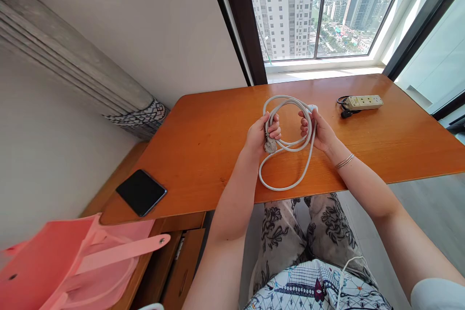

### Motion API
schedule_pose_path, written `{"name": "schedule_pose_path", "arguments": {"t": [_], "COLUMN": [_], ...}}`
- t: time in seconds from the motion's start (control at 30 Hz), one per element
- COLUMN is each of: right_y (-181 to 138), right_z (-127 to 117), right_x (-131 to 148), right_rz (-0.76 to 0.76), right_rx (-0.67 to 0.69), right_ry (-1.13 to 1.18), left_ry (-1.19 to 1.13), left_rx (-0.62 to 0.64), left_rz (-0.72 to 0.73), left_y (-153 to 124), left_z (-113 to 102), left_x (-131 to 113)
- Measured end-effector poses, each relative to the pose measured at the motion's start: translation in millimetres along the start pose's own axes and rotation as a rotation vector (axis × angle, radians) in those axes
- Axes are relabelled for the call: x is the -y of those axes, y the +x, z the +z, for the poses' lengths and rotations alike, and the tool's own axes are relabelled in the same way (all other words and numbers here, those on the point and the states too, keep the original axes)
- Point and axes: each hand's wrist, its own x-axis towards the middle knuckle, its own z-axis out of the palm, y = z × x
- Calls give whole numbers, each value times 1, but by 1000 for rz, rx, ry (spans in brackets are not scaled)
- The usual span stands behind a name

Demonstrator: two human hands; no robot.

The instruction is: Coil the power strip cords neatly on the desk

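A white power cable is wound in loose loops above the wooden table. My left hand is closed round the left side of the coil, with a greyish plug hanging just under its fingers. On the right side of the loops, my right hand is also closed on the cable. A white end piece shows at the top of that hand, partly covered. One larger loop droops below both hands toward the table's front edge.
A beige power strip with a black cord lies at the table's back right. A black phone rests at the front left corner. Beside it is a pink bag. Behind stands a window.
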Motion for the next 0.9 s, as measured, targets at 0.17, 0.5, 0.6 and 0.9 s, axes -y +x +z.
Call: {"name": "schedule_pose_path", "arguments": {"t": [0.17,0.5,0.6,0.9], "right_y": [-6,8,10,15], "right_z": [-1,-13,-13,-13], "right_x": [1,-7,-11,-13], "right_rz": [-15,-191,-262,-378], "right_rx": [152,-37,-138,-339], "right_ry": [-53,-379,-528,-670], "left_ry": [-9,99,139,180], "left_rx": [-35,24,49,68], "left_rz": [38,66,79,99], "left_y": [3,1,1,-3], "left_z": [-1,-3,-2,4], "left_x": [-1,1,5,19]}}
